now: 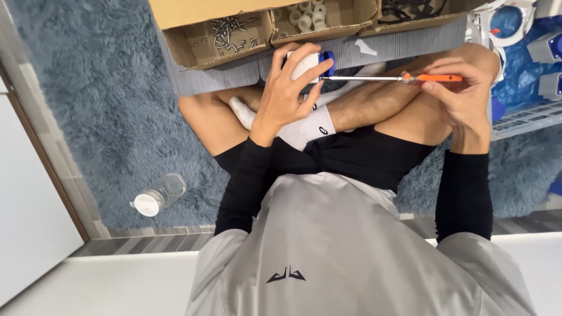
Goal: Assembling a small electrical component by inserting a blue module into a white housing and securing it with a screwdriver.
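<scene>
white-and-blue part (307, 63) centre far, over crossed legs | left hand (285, 93) fingers wrapped round it | right hand (462, 93) fingers closed on orange-handled screwdriver (398, 78), shaft level, tip at part | blue shaggy rug (105, 117) | cardboard trays (216, 41) far edge | bottle (158, 196) near left, open rug around

A small white part (304, 65) with a blue piece at its right end sits in the left hand (285, 96), fingers wrapped over its top and side, held above the crossed legs. A screwdriver (391, 78) with an orange handle and thin metal shaft lies level in the right hand (462, 93), its tip meeting the part's blue end.
</scene>
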